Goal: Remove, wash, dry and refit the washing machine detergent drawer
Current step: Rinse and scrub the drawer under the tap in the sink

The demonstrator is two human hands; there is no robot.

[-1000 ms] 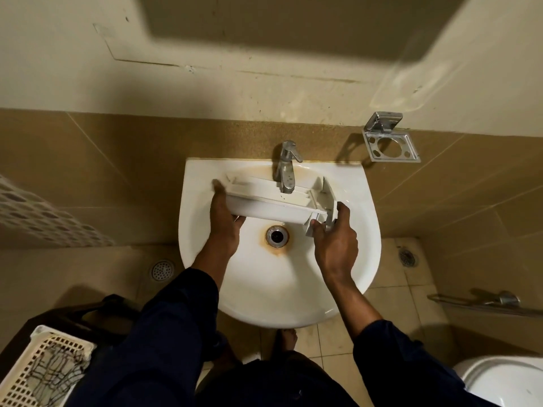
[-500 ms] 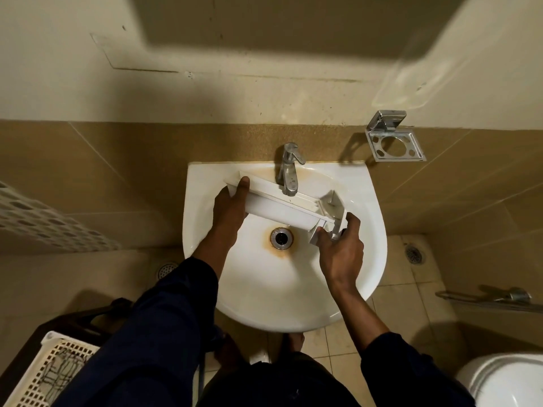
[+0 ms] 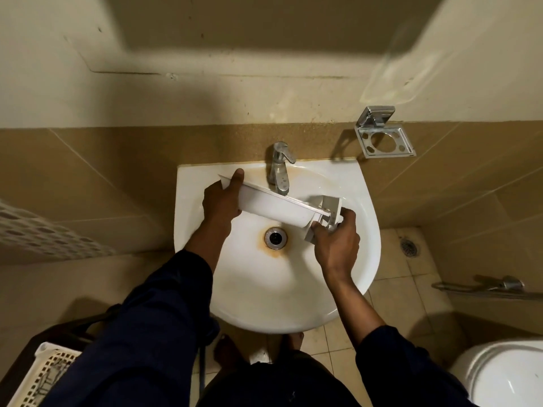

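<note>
The white plastic detergent drawer (image 3: 273, 205) hangs tilted over the white sink basin (image 3: 258, 292), right under the chrome tap (image 3: 279, 168). Its left end is higher than its right end, and its underside faces me. My left hand (image 3: 220, 201) grips the drawer's left end, thumb on the upper edge. My right hand (image 3: 336, 242) holds the right end, where the ribbed compartment piece sticks out. No water can be seen running from the tap. The drain (image 3: 275, 237) shows below the drawer, ringed with a rust stain.
A chrome cup holder (image 3: 383, 136) is fixed to the wall right of the tap. A toilet (image 3: 505, 374) stands at the lower right, a chrome hose fitting (image 3: 499, 284) above it. A cream laundry basket (image 3: 44, 374) sits lower left. Floor drain (image 3: 409, 246) right of the basin.
The drawer has turned from nearly level to tilted, right end lower. My left hand has shifted up along the left end; my right hand moved right and down.
</note>
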